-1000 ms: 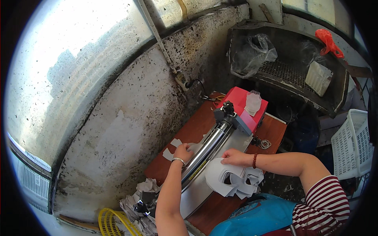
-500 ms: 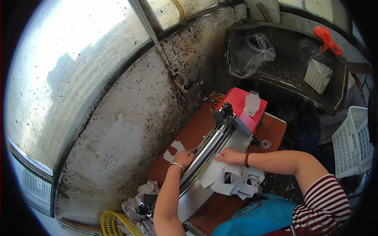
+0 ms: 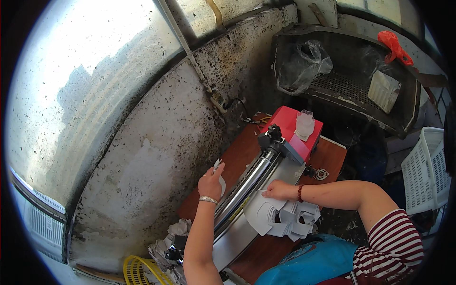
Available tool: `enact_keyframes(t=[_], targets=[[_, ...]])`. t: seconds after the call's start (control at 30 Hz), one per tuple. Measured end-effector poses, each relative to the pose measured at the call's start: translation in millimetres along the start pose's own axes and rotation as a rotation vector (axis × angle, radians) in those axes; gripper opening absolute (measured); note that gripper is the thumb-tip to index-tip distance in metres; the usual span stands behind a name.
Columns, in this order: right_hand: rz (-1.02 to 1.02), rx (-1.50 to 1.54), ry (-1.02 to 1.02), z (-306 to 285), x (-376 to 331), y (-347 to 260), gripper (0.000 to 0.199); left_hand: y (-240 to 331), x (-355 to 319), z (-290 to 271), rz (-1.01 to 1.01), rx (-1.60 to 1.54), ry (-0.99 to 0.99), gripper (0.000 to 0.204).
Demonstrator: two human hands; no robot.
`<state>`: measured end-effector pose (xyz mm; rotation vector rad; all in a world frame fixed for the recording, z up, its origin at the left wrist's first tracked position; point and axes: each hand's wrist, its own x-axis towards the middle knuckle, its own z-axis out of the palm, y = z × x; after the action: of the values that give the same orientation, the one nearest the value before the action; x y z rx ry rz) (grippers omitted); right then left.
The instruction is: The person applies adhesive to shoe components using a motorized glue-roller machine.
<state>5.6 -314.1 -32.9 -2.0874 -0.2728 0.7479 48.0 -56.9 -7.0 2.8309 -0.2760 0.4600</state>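
My left hand point(image 3: 209, 184) is beyond the long steel roller point(image 3: 243, 186), gripping a white cut-out piece point(image 3: 222, 186) that shows past its fingers. On the near side, my right hand point(image 3: 280, 190) pinches the edge of a white cut-out sheet point(image 3: 261, 209). That sheet lies over a fanned stack of similar pieces point(image 3: 282, 229) with openings in them, on the machine's metal plate point(image 3: 232, 247). The roller runs slantwise from a red machine housing point(image 3: 285, 118) at the far end to a black end knob point(image 3: 175, 247) near my left forearm.
A brown table point(image 3: 259, 259) carries the machine. White scraps point(image 3: 161, 249) pile beside a yellow basket point(image 3: 134, 270) at lower left. A clear plastic cup point(image 3: 304, 124) sits on the housing. Behind stands a dark metal trough point(image 3: 346, 107); a white crate point(image 3: 422, 175) is at right.
My left hand has lifted back from the roller toward the far left, with the white piece in it. My right hand stays near the stack, where the top sheet has shifted.
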Motion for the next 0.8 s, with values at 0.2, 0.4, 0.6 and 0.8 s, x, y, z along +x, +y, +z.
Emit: enact_keyframes(t=[0.2, 0.4, 0.6, 0.8], targets=[[-0.022, 0.195, 0.028, 6.5, 10.1, 5.5, 0.035, 5.0, -2.0, 22.5, -0.123, -0.252, -0.711, 0.028], [-0.123, 0.015, 0.021, -1.9, -10.6, 1.5, 0.034, -13.2, -0.7, 33.0, -0.201, -0.25, -0.345, 0.032], [-0.02, -0.001, 0.044, -0.4, -2.6, 9.1, 0.035, 6.4, 7.6, 5.0, -0.048, -0.112, 0.15, 0.043], [-0.006, 0.065, 0.072, 4.6, 13.2, -2.9, 0.036, -3.1, -7.0, 31.9, -0.061, -0.28, -0.597, 0.025]])
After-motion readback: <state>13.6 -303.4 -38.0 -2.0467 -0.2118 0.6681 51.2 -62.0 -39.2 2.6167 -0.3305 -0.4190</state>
